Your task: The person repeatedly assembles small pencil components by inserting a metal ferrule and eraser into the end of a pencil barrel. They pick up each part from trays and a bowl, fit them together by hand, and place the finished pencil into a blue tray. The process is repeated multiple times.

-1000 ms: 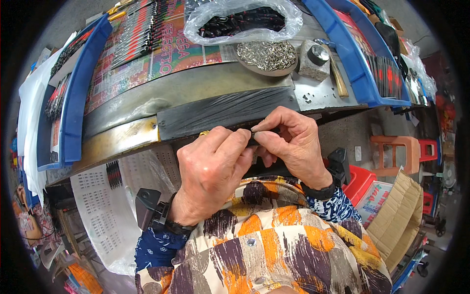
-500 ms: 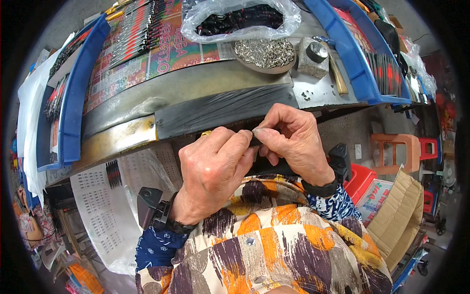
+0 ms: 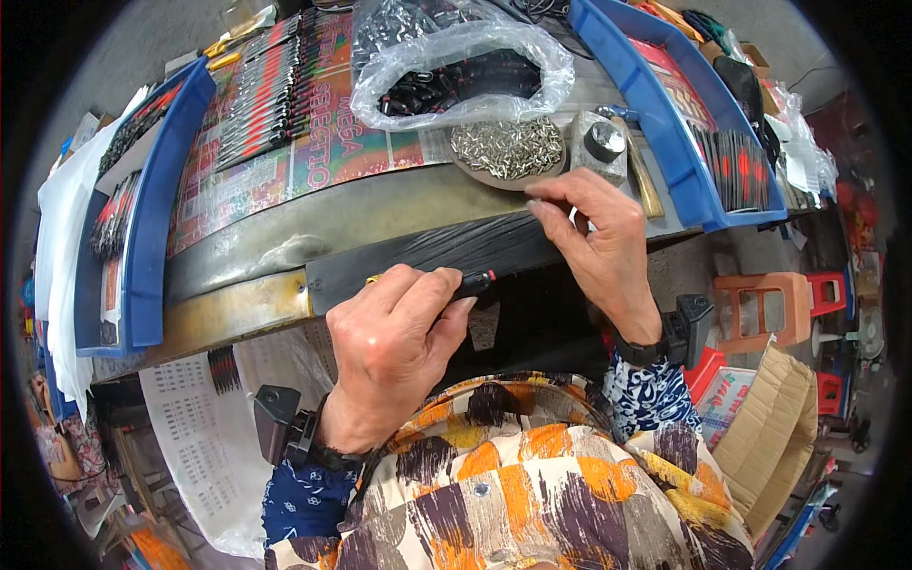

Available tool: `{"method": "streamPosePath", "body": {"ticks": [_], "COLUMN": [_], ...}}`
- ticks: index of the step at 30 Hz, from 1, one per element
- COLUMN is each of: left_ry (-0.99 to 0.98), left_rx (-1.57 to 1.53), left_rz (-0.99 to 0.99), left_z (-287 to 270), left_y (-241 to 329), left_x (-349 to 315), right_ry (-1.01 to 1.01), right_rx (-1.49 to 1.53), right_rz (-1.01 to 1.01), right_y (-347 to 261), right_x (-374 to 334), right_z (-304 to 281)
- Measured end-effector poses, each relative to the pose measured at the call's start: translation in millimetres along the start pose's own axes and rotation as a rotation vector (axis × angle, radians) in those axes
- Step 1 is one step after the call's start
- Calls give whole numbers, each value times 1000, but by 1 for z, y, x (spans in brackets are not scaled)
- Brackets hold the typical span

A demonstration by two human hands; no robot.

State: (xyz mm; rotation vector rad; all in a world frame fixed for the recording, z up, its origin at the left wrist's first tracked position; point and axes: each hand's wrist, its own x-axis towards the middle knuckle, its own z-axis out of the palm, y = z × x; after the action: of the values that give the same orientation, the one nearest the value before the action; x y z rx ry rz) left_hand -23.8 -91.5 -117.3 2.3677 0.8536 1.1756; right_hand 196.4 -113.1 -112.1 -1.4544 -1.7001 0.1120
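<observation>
Piece [image 3: 474,283], slim, shiny black, red-tipped, pokes out from the left hand [image 3: 388,332], pinched between thumb and finger, by the counter's [image 3: 389,207] front edge; right hand [image 3: 600,249] half-curled, contents impossible to tell.

Black piece [image 3: 474,283] mostly hidden inside left grip [image 3: 389,332], only the red-tipped end out; palm unseen too. Right grip [image 3: 603,237]: can't tell if anything's pinched. Metal bits [image 3: 506,147] too small to tell apart. Bag [image 3: 558,81] and right blue tray [image 3: 635,109] cut by top edge. Shirt [image 3: 532,480] cut by bottom edge. White sheet [image 3: 201,456]: print too small.
</observation>
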Motion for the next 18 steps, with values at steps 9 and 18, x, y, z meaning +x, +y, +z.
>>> {"method": "streamPosePath", "body": {"ticks": [9,18], "left_ry": [-17,-35], "left_rx": [15,15], "left_rz": [-87,-107], "left_z": [-6,-6], "left_y": [-10,-9], "left_x": [-1,-2], "right_ry": [25,52], "right_rx": [-356,-300], "right_rz": [-139,-123], "right_y": [19,20], "right_x": [8,13], "right_z": [13,20]}}
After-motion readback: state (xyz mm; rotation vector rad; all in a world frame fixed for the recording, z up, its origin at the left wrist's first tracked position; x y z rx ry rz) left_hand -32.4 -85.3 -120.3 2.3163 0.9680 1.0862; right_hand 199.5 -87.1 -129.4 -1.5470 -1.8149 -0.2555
